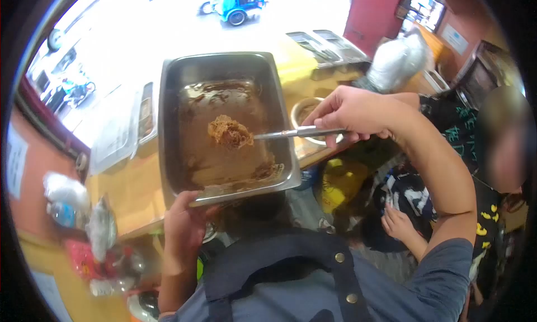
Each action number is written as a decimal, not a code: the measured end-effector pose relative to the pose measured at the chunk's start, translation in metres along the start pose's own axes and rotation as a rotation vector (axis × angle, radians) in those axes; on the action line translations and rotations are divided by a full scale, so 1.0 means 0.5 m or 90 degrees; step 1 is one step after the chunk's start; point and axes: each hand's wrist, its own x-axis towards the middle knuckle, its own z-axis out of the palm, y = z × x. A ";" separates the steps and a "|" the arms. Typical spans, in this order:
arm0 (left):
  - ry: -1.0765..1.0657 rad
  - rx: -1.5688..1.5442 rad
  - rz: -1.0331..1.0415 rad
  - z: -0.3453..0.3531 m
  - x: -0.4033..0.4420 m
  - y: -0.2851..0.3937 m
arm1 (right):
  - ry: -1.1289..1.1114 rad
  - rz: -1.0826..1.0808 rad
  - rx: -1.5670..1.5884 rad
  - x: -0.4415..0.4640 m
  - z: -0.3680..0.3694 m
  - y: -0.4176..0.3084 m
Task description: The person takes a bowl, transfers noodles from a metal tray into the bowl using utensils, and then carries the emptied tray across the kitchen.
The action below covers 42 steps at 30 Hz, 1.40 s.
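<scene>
A deep steel food pan [170,126] is tilted in front of me, its bottom smeared with brown sauce. My left hand [185,224] grips the pan's near left corner, thumb over the rim. My right hand [349,112] is closed round a long metal-handled utensil [279,134] that reaches over the pan's right wall. At its far end sits a clump of brown food [229,133], which hides the utensil's tip. More brown scraps [268,172] lie in the pan's near right corner. Behind my right hand is a round white bowl [297,110], partly covered.
Beneath the pan runs a wooden counter [120,201]. Steel trays [341,48] stand at the far right, near a stuffed plastic bag [400,62]. A clear container [114,134] is at left. Another person [447,132] is close on my right, one hand [401,226] low.
</scene>
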 end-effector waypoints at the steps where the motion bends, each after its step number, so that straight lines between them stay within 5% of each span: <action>1: -0.002 -0.003 0.006 0.008 -0.002 0.002 | 0.015 0.002 -0.004 -0.014 -0.011 0.006; 8: -0.023 0.016 0.027 0.069 0.017 0.013 | 0.074 0.051 0.144 -0.052 -0.070 0.083; 15: -0.097 0.157 0.176 0.162 0.111 0.015 | 0.158 0.075 0.210 -0.084 -0.121 0.147; 24: -0.237 0.086 0.335 0.326 0.226 -0.003 | 0.193 0.129 0.327 -0.094 -0.145 0.253; 31: -0.265 0.102 0.430 0.331 0.295 -0.030 | 0.274 0.194 -0.017 -0.070 -0.056 0.251; 35: -0.296 0.097 0.437 0.331 0.292 -0.032 | 0.539 -0.035 -0.303 -0.032 0.080 0.329; 42: -0.254 0.116 0.418 0.338 0.288 -0.020 | 0.653 0.025 -0.316 -0.061 0.158 0.294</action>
